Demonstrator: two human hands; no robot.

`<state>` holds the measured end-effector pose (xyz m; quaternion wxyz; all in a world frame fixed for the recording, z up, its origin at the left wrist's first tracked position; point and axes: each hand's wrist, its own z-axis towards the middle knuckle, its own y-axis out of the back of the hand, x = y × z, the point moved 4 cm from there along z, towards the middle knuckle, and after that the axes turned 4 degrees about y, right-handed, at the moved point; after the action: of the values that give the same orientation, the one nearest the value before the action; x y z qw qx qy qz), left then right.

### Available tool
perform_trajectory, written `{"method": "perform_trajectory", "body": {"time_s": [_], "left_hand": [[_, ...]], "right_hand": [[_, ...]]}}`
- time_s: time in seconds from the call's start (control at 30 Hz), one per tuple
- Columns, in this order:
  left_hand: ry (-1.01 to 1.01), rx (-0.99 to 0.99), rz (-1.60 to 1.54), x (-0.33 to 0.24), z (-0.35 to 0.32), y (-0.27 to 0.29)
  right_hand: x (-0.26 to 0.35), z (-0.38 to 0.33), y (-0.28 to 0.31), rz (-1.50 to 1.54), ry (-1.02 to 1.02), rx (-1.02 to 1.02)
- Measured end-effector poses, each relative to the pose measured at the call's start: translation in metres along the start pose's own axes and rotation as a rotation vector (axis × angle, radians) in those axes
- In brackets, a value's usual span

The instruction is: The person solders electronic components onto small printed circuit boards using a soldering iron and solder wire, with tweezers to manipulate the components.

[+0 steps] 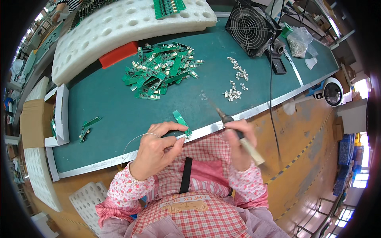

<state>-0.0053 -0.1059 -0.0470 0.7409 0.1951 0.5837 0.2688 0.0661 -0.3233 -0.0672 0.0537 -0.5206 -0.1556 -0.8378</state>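
Soldering at the bench edge

Left hand [156,148] pinched a small green circuit board [182,123] and thin solder wire [133,141] at the green mat's [103,107] near edge. Right hand [238,141] gripped a soldering iron [234,129], tip raised just beside the board.

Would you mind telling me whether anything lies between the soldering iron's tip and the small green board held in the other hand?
Nothing visible does. The soldering iron in the right hand points up over bare green mat; the small board in the left hand sits beside it.
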Motion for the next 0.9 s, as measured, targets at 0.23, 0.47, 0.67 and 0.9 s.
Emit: {"method": "perform_trajectory", "body": {"time_s": [0.23,0.47,0.67,0.9], "left_hand": [[0.020,0.007,-0.020,-0.001,0.002,0.000],[-0.039,-0.092,0.065,-0.010,0.000,-0.015],[-0.025,-0.120,0.068,-0.012,-0.003,-0.017],[-0.041,-0.119,0.063,-0.010,-0.005,-0.019]], "right_hand": [[0.019,-0.001,-0.062,-0.402,0.259,0.027],[0.009,0.017,-0.046,-0.175,0.106,0.136],[0.034,-0.005,-0.007,-0.399,0.444,-0.035],[0.040,-0.024,0.002,-0.213,0.438,-0.033]]}}
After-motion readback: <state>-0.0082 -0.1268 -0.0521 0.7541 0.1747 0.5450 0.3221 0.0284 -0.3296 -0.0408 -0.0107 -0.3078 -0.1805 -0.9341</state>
